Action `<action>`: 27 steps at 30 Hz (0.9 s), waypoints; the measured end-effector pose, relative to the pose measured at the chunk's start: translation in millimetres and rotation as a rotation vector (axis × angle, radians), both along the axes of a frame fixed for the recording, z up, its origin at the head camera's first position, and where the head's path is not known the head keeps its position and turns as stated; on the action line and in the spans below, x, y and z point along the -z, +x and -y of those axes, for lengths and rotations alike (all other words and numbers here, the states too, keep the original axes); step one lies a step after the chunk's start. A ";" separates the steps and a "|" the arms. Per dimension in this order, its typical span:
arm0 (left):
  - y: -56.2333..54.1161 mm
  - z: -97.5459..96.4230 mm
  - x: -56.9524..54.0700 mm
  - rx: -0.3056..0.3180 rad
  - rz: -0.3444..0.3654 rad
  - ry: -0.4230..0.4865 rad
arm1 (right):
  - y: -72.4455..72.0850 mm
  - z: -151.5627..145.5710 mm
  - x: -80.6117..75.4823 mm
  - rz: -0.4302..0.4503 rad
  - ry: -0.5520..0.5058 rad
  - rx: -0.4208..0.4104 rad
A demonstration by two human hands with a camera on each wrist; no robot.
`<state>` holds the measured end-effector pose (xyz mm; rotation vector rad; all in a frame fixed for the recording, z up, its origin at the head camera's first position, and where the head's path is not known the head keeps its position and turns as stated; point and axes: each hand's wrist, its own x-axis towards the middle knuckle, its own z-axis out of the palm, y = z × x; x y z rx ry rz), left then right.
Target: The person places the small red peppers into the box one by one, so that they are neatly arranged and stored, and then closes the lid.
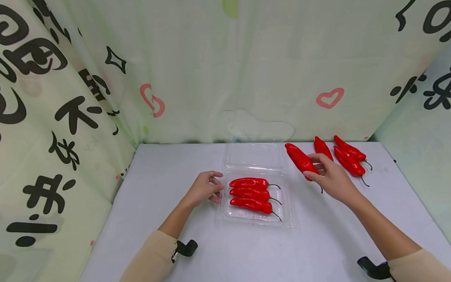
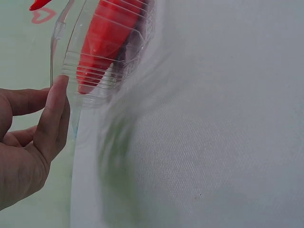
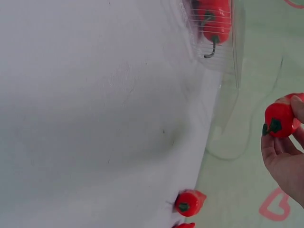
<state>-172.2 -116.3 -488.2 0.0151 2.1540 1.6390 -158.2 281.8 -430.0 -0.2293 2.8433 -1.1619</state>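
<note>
In the head view my right hand holds a red chili pepper off the table, right of a clear plastic box. Its green stem end shows between thumb and fingers in the right wrist view, where the pepper is partly covered by the hand. Inside the box, three red peppers lie side by side, stems to the right. My left hand is at the box's left edge, fingers loosely bent; in the left wrist view a fingertip meets the clear rim.
Three more red peppers lie at the table's back right, one partly behind my right hand. The box's clear lid is folded back toward the curtain. The white table ends at that curtain.
</note>
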 end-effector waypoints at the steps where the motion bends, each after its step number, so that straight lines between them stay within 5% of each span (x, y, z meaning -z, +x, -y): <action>1: -0.3 0.2 0.3 0.000 -0.001 0.000 | 0.9 2.1 -0.7 -0.005 0.001 -0.010; 27: -0.2 -0.4 -1.1 0.007 -0.007 -0.014 | 6.3 61.4 -2.2 -0.069 0.047 -0.281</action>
